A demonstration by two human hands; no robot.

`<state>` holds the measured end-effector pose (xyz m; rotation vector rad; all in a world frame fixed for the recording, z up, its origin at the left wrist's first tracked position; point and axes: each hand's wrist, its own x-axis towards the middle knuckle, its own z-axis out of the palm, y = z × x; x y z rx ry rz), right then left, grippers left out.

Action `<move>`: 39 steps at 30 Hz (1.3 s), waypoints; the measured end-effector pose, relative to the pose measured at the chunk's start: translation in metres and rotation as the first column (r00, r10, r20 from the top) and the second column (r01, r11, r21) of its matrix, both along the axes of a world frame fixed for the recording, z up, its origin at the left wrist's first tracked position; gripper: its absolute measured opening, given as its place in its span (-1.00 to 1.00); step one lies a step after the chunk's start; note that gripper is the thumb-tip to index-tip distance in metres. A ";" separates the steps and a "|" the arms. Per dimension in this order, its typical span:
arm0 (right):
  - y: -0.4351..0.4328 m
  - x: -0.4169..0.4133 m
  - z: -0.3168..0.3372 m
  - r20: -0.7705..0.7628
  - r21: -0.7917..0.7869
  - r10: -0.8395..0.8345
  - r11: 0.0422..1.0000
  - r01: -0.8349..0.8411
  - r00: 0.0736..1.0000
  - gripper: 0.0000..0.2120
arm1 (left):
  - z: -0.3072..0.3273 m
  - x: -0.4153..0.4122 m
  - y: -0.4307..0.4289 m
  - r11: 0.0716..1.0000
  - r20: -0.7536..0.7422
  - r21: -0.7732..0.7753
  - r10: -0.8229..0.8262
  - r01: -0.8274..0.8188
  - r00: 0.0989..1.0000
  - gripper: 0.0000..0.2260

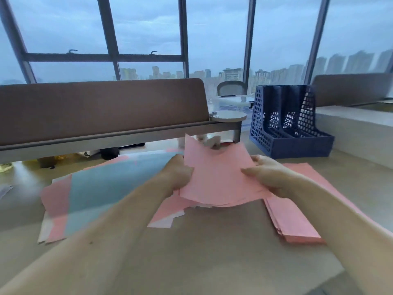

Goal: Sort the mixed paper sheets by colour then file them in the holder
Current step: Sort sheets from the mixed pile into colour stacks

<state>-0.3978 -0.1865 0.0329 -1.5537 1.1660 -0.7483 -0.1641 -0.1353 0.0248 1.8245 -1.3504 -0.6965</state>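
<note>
Left hand (180, 175), right hand (268, 177) grip opposite edges of pink sheaf (217, 177), lifted between fingers, probably to square it. Sorted pink stack (297, 216) just behind right fingers. Mixed pile (102, 188) left of left fingers. Blue file holder (291, 126) well beyond right fingertips.

Pink sheet bundle (217, 177) being gripped by left hand (180, 173) and right hand (270, 175) above desk (202, 252); blue holder (291, 122) sitting far right.

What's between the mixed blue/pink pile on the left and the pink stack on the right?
Head view: a pink bundle held by the left hand and right hand, loose pink and white sheets under it; nearer the camera, bare table.
</note>
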 end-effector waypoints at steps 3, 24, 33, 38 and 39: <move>-0.017 -0.070 -0.003 -0.183 -0.096 -0.164 0.984 0.148 0.969 -0.79 | -0.005 -0.058 -0.029 0.998 0.084 -0.016 -0.058 0.060 0.995 -0.78; -0.055 -0.207 -0.059 -0.756 -0.359 -0.348 0.929 0.094 0.554 -0.75 | -0.045 -0.195 -0.065 0.987 0.703 0.153 -0.142 0.047 0.697 -0.35; -0.053 -0.198 -0.059 -0.711 -0.278 -0.303 0.950 0.142 0.634 -0.65 | -0.040 -0.215 -0.073 0.978 0.506 0.202 -0.155 0.059 0.849 -0.44; -0.048 -0.193 -0.054 -0.787 -0.280 -0.297 0.953 0.115 0.540 -0.59 | -0.042 -0.203 -0.077 0.977 0.464 0.203 -0.148 0.057 0.874 -0.46; -0.046 -0.190 -0.052 -0.807 -0.286 -0.295 0.953 0.097 0.511 -0.57 | -0.042 -0.199 -0.077 0.977 0.458 0.204 -0.152 0.063 0.876 -0.44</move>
